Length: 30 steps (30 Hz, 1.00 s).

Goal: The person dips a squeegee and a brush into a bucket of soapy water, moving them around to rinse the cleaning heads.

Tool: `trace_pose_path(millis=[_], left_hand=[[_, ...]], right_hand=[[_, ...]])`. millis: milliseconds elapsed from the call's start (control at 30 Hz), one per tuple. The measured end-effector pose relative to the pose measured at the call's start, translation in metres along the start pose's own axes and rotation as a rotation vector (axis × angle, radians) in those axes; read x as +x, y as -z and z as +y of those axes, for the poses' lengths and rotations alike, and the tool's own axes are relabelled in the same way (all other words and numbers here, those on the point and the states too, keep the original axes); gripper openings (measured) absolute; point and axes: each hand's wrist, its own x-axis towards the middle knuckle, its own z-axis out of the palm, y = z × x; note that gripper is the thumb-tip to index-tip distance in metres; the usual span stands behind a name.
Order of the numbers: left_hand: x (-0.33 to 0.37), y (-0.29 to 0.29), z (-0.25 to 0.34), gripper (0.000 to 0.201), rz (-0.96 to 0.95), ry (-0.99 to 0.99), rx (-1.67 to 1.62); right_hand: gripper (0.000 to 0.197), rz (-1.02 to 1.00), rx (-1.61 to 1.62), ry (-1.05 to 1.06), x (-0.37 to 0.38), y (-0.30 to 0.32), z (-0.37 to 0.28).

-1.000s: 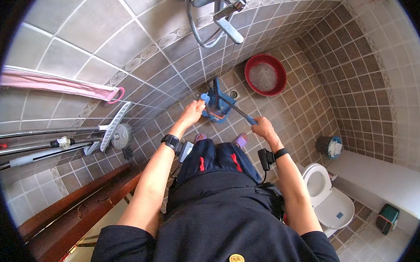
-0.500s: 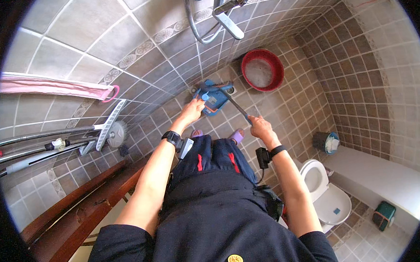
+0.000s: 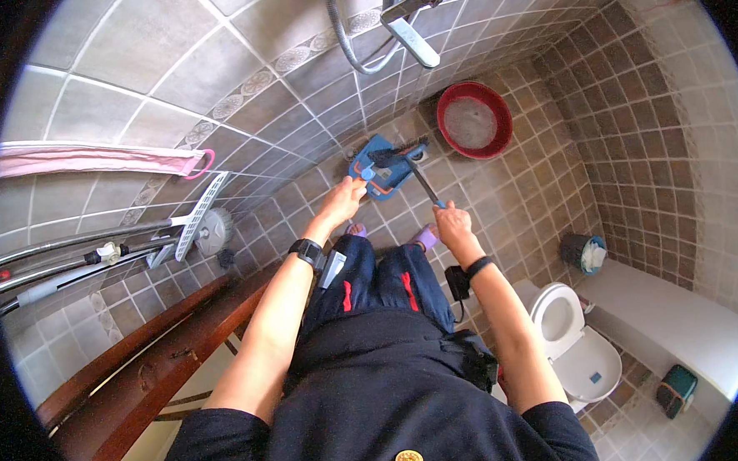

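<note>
My left hand (image 3: 342, 200) is closed round the handle end of a blue dustpan (image 3: 397, 180), which is down at the tiled floor near the wall. In my right hand (image 3: 454, 224) is the shaft of a broom (image 3: 424, 183) with a grey stick and a blue grip end. Its dark bristled head lies across the far part of the dustpan, and whether it touches the pan's inside I cannot tell. Right beside the broom head is a round floor drain (image 3: 418, 152), partly covered by it.
A red basin (image 3: 506, 131) with cloudy content stands right of the drain. A shower mixer (image 3: 413, 40) juts from the wall above. Poles (image 3: 79, 262) and a pink cloth (image 3: 98, 157) hang at left, above a wooden bench (image 3: 158, 350). A bin (image 3: 581, 253) and toilet (image 3: 589, 365) are at right.
The view has shifted slightly. My right hand has moved a little to the left against the floor, and the broom shaft stands at a steeper angle. Both hands keep their grips.
</note>
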Motion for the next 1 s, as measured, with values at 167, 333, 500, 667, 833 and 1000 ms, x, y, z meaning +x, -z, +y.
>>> trace_pose_path(millis=[167, 333, 500, 667, 833, 1000], left_hand=[[-0.003, 0.011, 0.029, 0.035, -0.071, 0.098, 0.020], [-0.008, 0.005, 0.009, 0.036, 0.011, 0.021, -0.088], [-0.010, 0.008, 0.021, 0.033, -0.022, 0.112, -0.030], [-0.004, 0.006, 0.012, 0.037, -0.047, 0.085, -0.040], [-0.005, 0.006, 0.000, 0.036, -0.062, 0.142, -0.111], [-0.001, 0.002, -0.014, 0.037, -0.077, 0.124, -0.070]], right_hand=[[0.012, 0.092, -0.160, 0.132, 0.030, 0.016, -0.005], [0.015, 0.107, -0.106, 0.109, 0.003, 0.059, -0.012], [0.019, -0.003, -0.235, 0.201, 0.021, 0.013, -0.020], [0.020, 0.086, 0.018, -0.052, 0.028, 0.001, 0.013], [0.020, -0.023, 0.034, -0.083, -0.004, 0.044, 0.046], [0.017, 0.034, -0.123, -0.041, -0.013, 0.046, 0.035]])
